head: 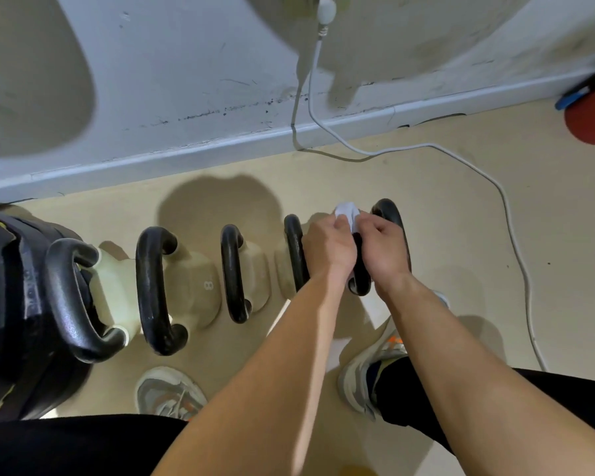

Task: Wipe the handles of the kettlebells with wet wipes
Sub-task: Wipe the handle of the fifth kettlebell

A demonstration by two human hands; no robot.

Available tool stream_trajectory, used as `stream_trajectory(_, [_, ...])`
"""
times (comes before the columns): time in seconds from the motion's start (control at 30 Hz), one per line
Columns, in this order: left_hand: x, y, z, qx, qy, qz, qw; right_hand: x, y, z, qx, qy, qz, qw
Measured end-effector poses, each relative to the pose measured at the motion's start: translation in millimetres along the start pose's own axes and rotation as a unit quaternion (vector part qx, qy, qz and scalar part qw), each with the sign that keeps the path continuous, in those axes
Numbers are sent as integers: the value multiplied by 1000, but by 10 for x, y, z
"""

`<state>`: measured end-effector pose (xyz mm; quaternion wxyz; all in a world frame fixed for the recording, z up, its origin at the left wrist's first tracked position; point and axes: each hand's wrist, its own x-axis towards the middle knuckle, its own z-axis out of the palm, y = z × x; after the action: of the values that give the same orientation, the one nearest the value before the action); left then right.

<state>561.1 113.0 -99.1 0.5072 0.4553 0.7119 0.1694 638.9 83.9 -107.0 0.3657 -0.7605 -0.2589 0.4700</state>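
Along the left end of the row on the floor (443,235), near the wall (186,80), four cream kettlebells (193,304) are stood with their black handles up, well apart from the hands. Whether they have been wiped cannot be told, so they could be passed over if the work is ended at the right of the row. Further right, a white wipe (347,213) is pinched between the curled fingers of the left hand (328,249) and the right hand (383,249), at the far end of a black handle (360,276) that runs between them. Bunched as it is, the wipe may be dragged over a narrow strip only, and the underside may be missed. If it is pulled hard, it may be torn, or the kettlebell tipped toward the shoe (361,372) near it. At the right, a white cable (509,214) is trailed across the floor and could be caught by a foot. As for writing, pale lettering on a black bulky thing (7,269) at the left edge is too blurred to be read. An "8" (208,286) is seen on the second kettlebell from the left.
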Motion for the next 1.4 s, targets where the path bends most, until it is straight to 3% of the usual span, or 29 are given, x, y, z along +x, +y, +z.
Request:
stream_trajectory(0.13, [-169,-131,81,39,28,18,999,62,-41,-25,75,-24,32,996])
stream_trajectory(0.27, [-347,-250,109,7,36,-6,999,-24,67,-105,88,-24,58,994])
stream_trajectory(0.4, [-194,-93,91,-66,4,-68,995,-89,184,-104,38,-12,18,999])
stream_trajectory(0.6, [-158,15,-28,-12,44,18,999,7,4,-61,-67,88,-90,990])
stream_trajectory(0.77, [-252,202,-206,-188,66,11,980,-155,-446,-93,90,82,-117,986])
stream_trajectory(0.83, [-255,269,-268,-213,30,1,977,-184,-527,-143,179,58,-72,980])
stream_trajectory(0.93, [-279,314,-338,-290,-98,-68,950,-231,-538,-266,216,-10,-11,976])
stream_trajectory(1.0, [-286,320,-392,-337,-148,-118,922,-231,-468,-328,166,-84,-9,983])
stream_trajectory(1.07, [-255,291,-434,-343,-156,-142,915,-210,-355,-383,85,-108,-13,990])
stream_trajectory(1.17, [-254,203,-448,-336,-120,-168,919,-151,-244,-457,-34,22,-51,998])
stream_trajectory(1.23, [-256,112,-365,-311,-55,-134,939,-145,-237,-466,-115,135,-104,979])
stream_trajectory(1.33, [-315,57,-194,-266,-35,-97,958,-157,-174,-297,-228,123,-181,949])
stream_trajectory(1.4, [-289,-26,-65,-276,-45,-131,951,-132,-55,-127,-291,85,-163,939])
